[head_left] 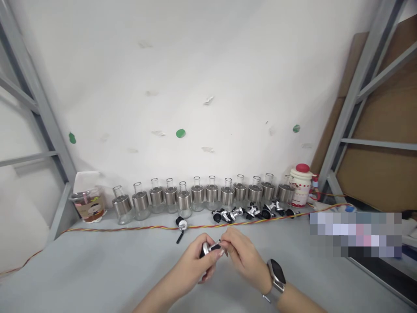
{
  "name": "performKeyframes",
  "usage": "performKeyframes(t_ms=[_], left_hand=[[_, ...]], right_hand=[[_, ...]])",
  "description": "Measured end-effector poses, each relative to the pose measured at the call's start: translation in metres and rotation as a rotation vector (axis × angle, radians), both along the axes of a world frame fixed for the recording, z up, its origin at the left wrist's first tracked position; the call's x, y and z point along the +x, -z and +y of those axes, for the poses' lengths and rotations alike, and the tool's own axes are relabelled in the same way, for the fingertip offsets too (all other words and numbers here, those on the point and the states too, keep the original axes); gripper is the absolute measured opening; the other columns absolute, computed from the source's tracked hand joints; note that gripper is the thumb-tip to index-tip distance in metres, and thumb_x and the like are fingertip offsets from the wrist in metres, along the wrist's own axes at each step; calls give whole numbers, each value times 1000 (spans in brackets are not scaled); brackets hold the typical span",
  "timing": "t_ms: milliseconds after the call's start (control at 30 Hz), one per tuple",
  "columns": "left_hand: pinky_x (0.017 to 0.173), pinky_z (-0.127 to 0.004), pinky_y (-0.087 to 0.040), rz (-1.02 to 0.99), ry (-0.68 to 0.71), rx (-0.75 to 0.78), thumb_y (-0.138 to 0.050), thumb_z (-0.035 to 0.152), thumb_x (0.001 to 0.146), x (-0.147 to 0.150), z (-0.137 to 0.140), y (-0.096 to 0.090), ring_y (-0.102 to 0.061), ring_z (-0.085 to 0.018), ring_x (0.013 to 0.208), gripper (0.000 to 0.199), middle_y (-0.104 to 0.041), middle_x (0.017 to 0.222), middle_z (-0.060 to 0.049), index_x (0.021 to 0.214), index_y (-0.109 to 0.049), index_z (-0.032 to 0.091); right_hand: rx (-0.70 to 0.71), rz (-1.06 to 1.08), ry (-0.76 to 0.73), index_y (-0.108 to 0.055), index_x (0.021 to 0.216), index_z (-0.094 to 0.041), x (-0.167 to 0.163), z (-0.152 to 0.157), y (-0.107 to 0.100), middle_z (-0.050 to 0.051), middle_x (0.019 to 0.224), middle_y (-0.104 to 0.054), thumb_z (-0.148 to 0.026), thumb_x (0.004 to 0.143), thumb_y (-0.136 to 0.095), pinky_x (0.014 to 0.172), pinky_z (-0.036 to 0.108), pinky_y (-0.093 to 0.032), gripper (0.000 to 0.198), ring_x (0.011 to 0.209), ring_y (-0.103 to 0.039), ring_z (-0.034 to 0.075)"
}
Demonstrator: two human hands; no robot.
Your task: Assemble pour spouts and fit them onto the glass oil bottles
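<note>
Though partly visible, stopper (206, 248) within left grip (194, 257)

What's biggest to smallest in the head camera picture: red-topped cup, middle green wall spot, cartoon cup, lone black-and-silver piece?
1. Cartoon cup
2. Red-topped cup
3. Lone black-and-silver piece
4. Middle green wall spot

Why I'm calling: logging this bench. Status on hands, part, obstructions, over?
Left hand holding silver-and-black round fitting. Right hand pinched at its slim end. Twisted red-yellow cable beyond both hands, clear of them.
</note>
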State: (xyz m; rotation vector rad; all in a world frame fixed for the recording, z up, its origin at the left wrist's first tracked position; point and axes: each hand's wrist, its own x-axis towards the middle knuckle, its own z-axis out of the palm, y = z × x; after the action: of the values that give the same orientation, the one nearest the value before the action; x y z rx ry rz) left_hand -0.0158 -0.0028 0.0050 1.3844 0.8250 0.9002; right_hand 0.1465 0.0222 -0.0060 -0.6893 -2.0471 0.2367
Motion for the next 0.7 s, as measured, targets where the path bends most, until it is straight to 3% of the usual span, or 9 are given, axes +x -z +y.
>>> performKeyframes(t_ms=[167,333,533,700], left_hand=[[29,-14,-19,-54,50,-49,-50,36,80,0,-1,-3,-30,-4,30,20,-39,41,12,79,-36,22],[24,-14,-17,-130,119,-165,-53,36,78,0,-4,-9,-37,-2,27,21,-45,57,9,76,-38,21],[23,-15,-15,-229,149,-234,-47,41,81,0,-5,-9,-37,-1,26,24,-49,66,4,77,-46,18],[24,-14,-16,-290,55,-300,-49,37,81,1,-4,0,-37,-1,28,22,-50,63,3,84,-52,16]], right_hand=[[223,-79,67,-47,75,-20,0,0,-4,1,61,-47,-20,89,-32,57,27,-35,21,60,-41,15],[402,-235,80,-50,69,-19,5,2,-12,2,58,-47,-16,87,-33,55,29,-30,25,56,-38,15],[247,-119,61,-47,72,-20,2,0,-7,1,60,-46,-18,89,-31,57,29,-33,23,60,-40,15],[75,12,30,-43,75,-21,-3,-2,5,0,63,-45,-16,89,-31,59,28,-35,19,62,-41,15]])
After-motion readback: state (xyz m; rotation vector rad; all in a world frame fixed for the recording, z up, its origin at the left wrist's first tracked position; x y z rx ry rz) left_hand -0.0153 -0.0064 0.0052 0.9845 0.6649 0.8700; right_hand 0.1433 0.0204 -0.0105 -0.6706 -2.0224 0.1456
